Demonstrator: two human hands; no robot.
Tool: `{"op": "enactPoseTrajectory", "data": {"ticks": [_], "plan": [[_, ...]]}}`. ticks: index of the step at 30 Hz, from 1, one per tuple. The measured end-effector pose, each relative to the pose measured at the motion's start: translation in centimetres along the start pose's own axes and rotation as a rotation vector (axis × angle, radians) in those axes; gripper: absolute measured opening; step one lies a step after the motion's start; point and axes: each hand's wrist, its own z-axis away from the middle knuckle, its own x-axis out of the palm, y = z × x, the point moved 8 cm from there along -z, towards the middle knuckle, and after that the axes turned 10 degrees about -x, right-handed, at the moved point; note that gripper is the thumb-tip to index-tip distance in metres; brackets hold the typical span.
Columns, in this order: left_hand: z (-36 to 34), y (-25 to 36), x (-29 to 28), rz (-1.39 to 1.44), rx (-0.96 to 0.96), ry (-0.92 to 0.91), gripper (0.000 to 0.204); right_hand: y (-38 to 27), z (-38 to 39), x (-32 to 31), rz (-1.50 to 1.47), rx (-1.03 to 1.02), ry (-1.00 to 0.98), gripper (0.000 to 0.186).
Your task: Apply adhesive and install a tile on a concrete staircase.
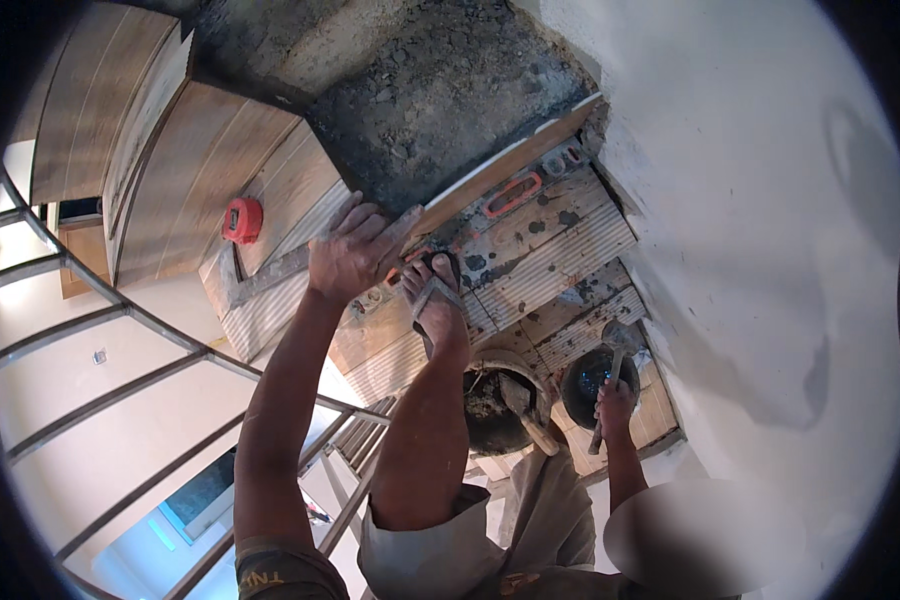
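My left hand (355,250) grips the left end of a narrow wood-look tile (510,170) standing on edge, its fingers bent over the far side. My right hand (615,405) is closed around the handle of a mallet (620,340), whose head is grey with cement. The mallet is over a black bowl (575,390) of dark liquid. A spirit level (515,195) with red-rimmed openings lies along the tile's near side, partly hidden by my sandalled foot (435,300). Left of the bowl stands a bucket (480,425) of mortar, with a wooden-handled trowel (538,435) in it.
A red tape measure (241,220) sits on a wood-look step at left. Rough wet mortar (430,110) fills the area beyond the tile. A metal railing (120,300) curves along the left, and a pale wall (730,250) rises at right. Cement spots dot the ribbed treads.
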Motion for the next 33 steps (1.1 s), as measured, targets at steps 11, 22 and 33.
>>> {"op": "enactPoseTrajectory", "data": {"ticks": [11,22,33], "plan": [[-0.2,-0.5,0.3,0.057,0.027,-0.069,0.049,-12.5,7.0,20.1,-0.337,0.152,-0.032,0.034],[-1.0,-0.2,0.5,0.034,-0.019,-0.098,0.04,-21.7,8.3,37.3,-0.815,-0.011,-0.158,0.032],[-0.4,-1.4,0.3,0.058,-0.081,-0.079,0.042,-19.8,8.1,38.6,-0.82,-0.064,-0.179,0.028]]}}
